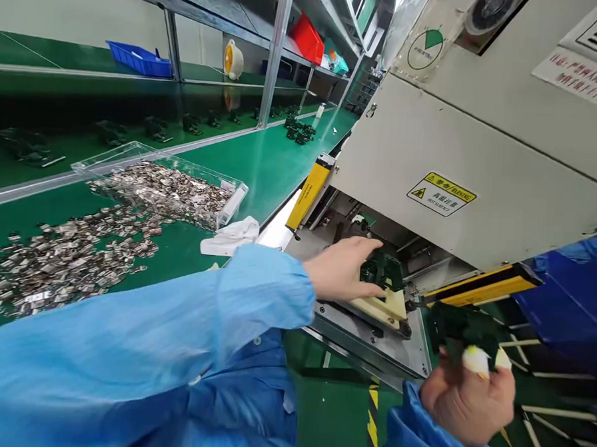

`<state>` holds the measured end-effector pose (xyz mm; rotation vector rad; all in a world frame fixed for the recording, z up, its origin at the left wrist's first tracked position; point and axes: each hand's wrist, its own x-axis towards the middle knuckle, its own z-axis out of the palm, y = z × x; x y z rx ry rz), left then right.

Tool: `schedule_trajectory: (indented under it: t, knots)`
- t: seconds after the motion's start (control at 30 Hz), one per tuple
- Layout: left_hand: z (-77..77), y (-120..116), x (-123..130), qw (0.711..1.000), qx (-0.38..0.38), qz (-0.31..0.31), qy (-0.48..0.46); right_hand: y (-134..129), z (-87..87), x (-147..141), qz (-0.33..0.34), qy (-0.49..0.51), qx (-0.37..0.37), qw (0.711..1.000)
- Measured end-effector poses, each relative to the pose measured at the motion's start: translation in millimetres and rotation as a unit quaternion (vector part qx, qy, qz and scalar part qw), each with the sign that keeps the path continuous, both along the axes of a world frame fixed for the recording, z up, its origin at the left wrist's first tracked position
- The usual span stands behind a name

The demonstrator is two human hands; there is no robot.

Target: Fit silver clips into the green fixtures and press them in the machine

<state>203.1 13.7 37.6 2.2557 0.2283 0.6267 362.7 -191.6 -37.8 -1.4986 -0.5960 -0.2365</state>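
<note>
My left hand (343, 268) reaches into the opening of a machine, its thumb and fingers apart. Just beyond the fingertips, a black moulded plastic part (391, 271) sits on a cream-coloured fixture (395, 304); whether the fingers touch it cannot be made out. At the lower right, my right hand (469, 399) grips a dark plastic part (466, 326), held up outside the machine. White covers (476, 361) sit on fingertips of that hand. The underside of the held part is partly hidden by the fingers.
Yellow guard bars (310, 192) flank the machine's (463, 145) opening, below a hot-surface label. On the green bench (187, 251), a clear tray (234, 203) and a loose pile (76, 258) hold small metal pieces. A white cloth (232, 237) lies beside them. Black parts (299, 130) stand farther back.
</note>
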Motion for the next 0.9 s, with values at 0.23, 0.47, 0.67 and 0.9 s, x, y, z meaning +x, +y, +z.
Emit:
schedule_trajectory:
  t: [0.23, 0.47, 0.67, 0.9]
  knots:
    - [2.6, -3.2, 34.7, 0.988, -0.148, 0.037, -0.003, 23.8, 14.0, 24.2, 0.037, -0.021, 0.046, 0.998]
    - [-36.5, -38.2, -103.2, 0.934, -0.338, 0.109, 0.037, 62.6, 29.9, 28.1, 0.189, -0.143, -0.208, 0.949]
    - [-109.4, -49.0, -143.2, 0.912, -0.357, 0.202, 0.014, 62.4, 25.8, 24.4, 0.153, -0.262, -0.308, 0.902]
    - [-137.6, -23.2, -128.7, 0.948, -0.258, 0.186, 0.025, -32.7, -34.6, 37.8, -0.184, -0.091, -0.356, 0.912]
